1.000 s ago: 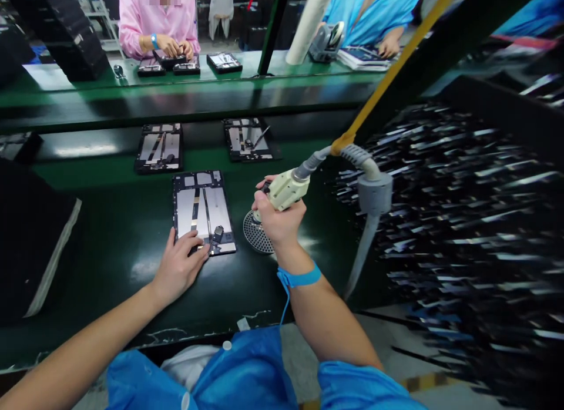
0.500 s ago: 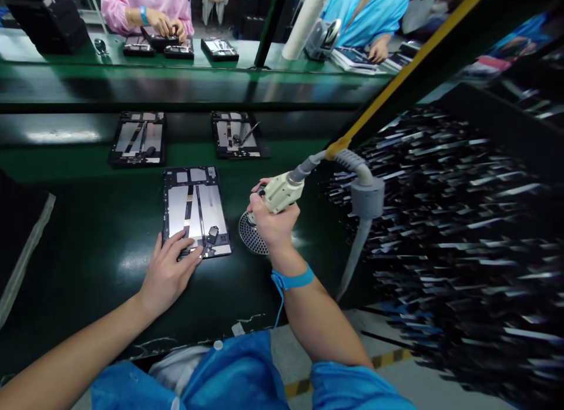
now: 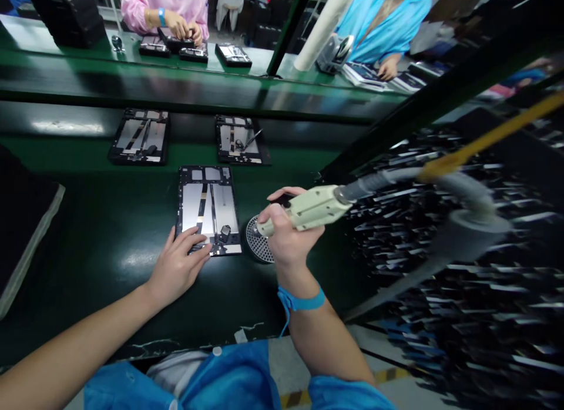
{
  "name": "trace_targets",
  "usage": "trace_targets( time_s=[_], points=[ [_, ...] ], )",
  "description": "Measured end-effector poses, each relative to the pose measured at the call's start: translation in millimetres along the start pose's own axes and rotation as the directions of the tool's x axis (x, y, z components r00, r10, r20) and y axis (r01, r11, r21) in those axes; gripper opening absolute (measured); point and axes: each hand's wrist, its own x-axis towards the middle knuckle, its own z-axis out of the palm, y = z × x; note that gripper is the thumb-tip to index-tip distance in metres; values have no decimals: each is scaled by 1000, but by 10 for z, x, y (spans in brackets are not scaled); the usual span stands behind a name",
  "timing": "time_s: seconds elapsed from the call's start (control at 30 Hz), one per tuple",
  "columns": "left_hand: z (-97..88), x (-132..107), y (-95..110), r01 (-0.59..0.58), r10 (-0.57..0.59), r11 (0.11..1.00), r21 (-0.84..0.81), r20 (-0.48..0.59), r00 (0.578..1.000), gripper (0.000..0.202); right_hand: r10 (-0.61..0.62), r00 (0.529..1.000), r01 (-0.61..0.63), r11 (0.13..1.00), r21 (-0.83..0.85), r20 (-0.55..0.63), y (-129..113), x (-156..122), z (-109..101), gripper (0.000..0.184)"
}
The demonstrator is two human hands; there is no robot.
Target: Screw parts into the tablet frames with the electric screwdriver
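Observation:
An opened tablet frame (image 3: 208, 208) lies on the dark green bench in front of me. My left hand (image 3: 178, 267) rests with fingers spread on its lower left corner. My right hand (image 3: 288, 237) is closed round a beige electric screwdriver (image 3: 315, 208), held tilted almost level, its tip pointing left over a round perforated metal disc (image 3: 259, 239) beside the frame. A grey hose (image 3: 445, 187) and a yellow cord (image 3: 497, 137) run from the tool to the right. A blue wrist strap (image 3: 302, 300) circles my right wrist.
Two more tablet frames (image 3: 140, 136) (image 3: 240, 139) lie further back on the belt. Across a raised green shelf (image 3: 185, 87), a person in pink (image 3: 167, 7) handles small trays and one in blue (image 3: 388, 22) works at papers. Blurred dark racks (image 3: 462, 251) fill the right.
My right hand has tipped the screwdriver from upright to nearly level and shifted slightly right. The hose swung right. My left hand stays on the frame.

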Motion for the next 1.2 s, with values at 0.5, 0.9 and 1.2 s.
trace_targets(
  time_s=[0.5, 0.9, 1.2],
  points=[
    [-5, 17, 15, 24, -23, 1000, -15, 22, 999, 23, 78, 946, -119, 987, 112, 315, -105, -477, 365, 24],
    [0, -3, -29, 2, -2, 1000, -22, 14, 1000, 25, -68, 930, 51, 997, 57, 362, -194, -392, 297, 21],
    [4, -2, -17, -6, 6, 1000, -12, 2, 1000, 21, -77, 997, 75, 996, -47, -24, 160, 101, -126, 21]
  ],
)
